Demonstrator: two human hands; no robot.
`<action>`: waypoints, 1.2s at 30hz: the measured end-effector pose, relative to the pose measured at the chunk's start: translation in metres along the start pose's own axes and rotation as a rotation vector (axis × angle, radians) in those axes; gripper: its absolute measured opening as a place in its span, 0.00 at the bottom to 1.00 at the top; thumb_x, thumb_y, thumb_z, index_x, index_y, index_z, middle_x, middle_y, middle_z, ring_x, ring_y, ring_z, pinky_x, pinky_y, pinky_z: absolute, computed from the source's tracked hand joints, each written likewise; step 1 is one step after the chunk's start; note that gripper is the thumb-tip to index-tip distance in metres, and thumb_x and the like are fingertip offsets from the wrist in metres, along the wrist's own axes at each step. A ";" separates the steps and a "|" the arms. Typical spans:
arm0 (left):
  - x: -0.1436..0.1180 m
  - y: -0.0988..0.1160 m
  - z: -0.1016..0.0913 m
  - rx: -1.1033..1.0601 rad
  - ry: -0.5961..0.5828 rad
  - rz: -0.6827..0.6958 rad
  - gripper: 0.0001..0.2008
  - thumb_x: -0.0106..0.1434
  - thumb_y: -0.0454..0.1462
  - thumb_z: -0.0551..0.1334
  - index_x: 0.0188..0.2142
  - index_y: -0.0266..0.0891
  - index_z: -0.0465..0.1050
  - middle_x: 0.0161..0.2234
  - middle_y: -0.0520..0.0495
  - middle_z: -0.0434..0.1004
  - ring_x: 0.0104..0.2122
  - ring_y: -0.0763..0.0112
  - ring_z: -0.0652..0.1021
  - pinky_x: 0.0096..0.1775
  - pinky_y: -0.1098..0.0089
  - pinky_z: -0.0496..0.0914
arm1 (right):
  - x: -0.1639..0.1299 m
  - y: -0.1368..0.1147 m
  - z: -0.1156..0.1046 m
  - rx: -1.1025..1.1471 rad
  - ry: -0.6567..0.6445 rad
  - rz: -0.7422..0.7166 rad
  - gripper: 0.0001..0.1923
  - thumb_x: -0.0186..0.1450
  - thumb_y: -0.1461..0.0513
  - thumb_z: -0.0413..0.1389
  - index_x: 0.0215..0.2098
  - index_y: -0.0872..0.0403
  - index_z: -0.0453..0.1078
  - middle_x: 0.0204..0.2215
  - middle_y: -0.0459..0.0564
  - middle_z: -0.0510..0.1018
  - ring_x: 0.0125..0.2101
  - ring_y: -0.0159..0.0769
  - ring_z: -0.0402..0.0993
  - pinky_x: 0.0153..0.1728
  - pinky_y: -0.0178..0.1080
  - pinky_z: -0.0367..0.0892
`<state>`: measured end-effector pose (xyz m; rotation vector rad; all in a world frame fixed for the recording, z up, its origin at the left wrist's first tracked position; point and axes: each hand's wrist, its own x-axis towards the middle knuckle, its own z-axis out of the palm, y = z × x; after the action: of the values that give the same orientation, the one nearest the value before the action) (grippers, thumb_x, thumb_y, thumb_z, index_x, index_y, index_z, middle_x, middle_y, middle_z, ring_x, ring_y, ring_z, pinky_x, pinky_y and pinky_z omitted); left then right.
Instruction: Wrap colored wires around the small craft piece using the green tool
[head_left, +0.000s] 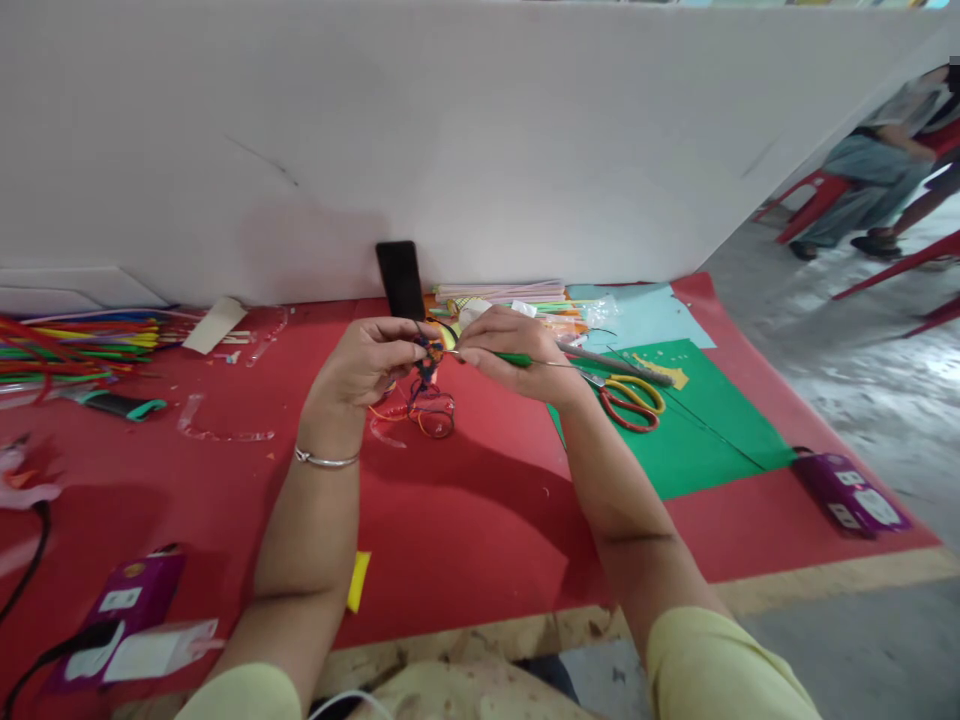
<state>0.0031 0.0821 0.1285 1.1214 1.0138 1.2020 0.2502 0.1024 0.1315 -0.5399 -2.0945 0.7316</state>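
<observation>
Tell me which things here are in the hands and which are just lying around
In hand: left hand pinches the multicoloured thread bundle; right hand holds a green-handled tool.
Lying about: scissors, green paper sheet, phone, pipe cleaners, purple box.
</observation>
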 end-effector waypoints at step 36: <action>0.006 -0.007 0.000 -0.343 -0.078 -0.089 0.23 0.47 0.31 0.71 0.45 0.33 0.89 0.29 0.45 0.88 0.19 0.76 0.75 0.19 0.78 0.59 | 0.004 0.043 0.042 0.409 0.179 0.106 0.32 0.71 0.33 0.62 0.39 0.52 0.86 0.27 0.48 0.80 0.30 0.35 0.74 0.33 0.39 0.71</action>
<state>0.0048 0.0880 0.1220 0.8384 0.7551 1.1967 0.2186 0.1235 0.0852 -0.4691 -1.6996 1.0982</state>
